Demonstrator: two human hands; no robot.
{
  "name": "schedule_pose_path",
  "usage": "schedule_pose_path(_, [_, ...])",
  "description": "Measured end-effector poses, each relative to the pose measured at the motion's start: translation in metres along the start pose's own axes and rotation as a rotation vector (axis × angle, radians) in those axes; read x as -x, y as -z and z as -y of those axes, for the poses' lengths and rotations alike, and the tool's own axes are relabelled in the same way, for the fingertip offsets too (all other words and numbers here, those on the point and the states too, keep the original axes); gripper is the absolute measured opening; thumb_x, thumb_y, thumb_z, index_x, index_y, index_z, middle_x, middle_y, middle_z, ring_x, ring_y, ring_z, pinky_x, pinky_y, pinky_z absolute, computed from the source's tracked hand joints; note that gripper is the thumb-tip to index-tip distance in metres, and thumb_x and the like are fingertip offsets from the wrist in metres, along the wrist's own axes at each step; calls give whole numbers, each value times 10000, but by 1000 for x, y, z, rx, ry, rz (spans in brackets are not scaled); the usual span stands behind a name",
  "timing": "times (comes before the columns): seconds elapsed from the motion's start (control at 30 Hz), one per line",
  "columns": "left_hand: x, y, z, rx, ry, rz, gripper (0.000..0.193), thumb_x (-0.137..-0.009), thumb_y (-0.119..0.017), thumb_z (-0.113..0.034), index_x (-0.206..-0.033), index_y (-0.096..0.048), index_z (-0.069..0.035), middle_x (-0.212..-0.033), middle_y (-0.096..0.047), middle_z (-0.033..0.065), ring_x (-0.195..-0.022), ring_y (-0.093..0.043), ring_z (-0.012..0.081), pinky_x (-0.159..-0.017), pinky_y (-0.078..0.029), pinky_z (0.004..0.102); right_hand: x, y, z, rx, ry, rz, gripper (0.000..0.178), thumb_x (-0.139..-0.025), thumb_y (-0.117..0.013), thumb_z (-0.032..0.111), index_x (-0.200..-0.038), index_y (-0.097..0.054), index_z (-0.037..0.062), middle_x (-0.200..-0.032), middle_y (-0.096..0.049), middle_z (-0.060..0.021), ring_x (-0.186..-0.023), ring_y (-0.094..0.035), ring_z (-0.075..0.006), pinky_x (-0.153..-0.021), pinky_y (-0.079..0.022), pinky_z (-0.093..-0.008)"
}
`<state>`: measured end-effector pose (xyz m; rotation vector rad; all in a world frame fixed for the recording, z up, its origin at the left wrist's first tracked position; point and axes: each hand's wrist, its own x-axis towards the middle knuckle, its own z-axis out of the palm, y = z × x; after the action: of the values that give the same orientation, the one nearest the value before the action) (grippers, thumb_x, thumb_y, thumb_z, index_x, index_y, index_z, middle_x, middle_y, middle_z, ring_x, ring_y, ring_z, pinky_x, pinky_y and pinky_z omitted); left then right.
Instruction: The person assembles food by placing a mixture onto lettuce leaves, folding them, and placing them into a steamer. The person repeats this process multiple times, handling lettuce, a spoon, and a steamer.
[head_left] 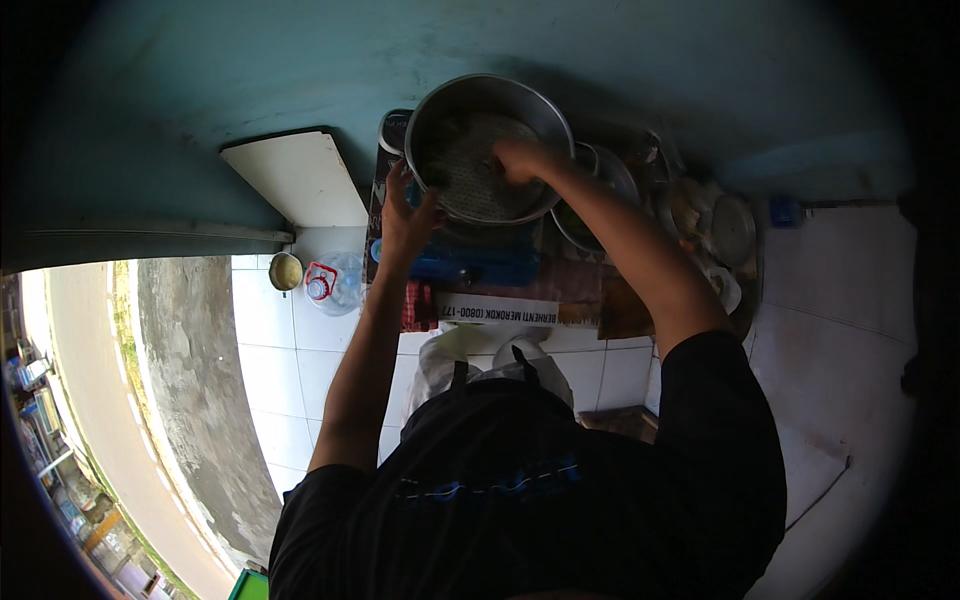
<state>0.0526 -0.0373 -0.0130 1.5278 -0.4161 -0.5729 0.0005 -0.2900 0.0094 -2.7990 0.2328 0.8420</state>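
A large silver metal pot stands tilted toward me over a low table by the wall. Inside it lies a perforated steamer plate, with something dark green in shadow at the left. My left hand grips the near left side of the pot, fingers around its edge. Reaching into the pot from the right, my right hand has its fingers curled low over the plate; what they hold, if anything, is hidden. Just below the pot is a blue stove.
A second metal pot stands close at the right, beside a round lid and several dishes. At the left are a white board, a clear water jug and a small pan on the tiles. The wall rises right behind.
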Motion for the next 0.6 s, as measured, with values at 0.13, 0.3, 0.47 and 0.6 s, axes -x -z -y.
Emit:
schedule_pose_path(0.13, [3,0,-5,-6,96,8,704,-970,-666,-115,-1569,-299,-79,-1470,-498,209,-1026,-721,282,-742,-654,354,-2,-12,-5,197,-30,24,251,-793,-723,48,-1036,-749,-9,-1123,-728,-231,-1073,-708,-364,-905,-583,-446])
schedule_pose_path(0.3, [0,0,-2,-50,26,-24,722,-942,-703,-147,-1549,-324,-53,-1427,-528,255,-943,-739,294,-717,-645,360,-3,-50,-20,166,21,-131,181,-873,-665,59,-1022,-757,13,-1150,-726,-218,-1095,-706,-358,-918,-588,-449])
schedule_pose_path(0.47, [-7,-4,-14,-574,-493,-195,629,-887,-700,-106,-1452,-429,-55,-1313,-561,300,-974,-702,431,-801,-591,455,-9,-62,-31,149,79,-159,234,-943,-559,70,-1063,-756,29,-1135,-730,-210,-1087,-710,-365,-934,-586,-456])
schedule_pose_path(0.6, [-35,-13,-43,-772,-596,48,441,-836,-675,-38,-1265,-575,-53,-1205,-640,255,-1023,-685,446,-837,-571,490,-14,-56,-33,201,101,-42,224,-933,-563,71,-1043,-753,28,-1134,-727,-215,-1094,-707,-374,-942,-584,-464])
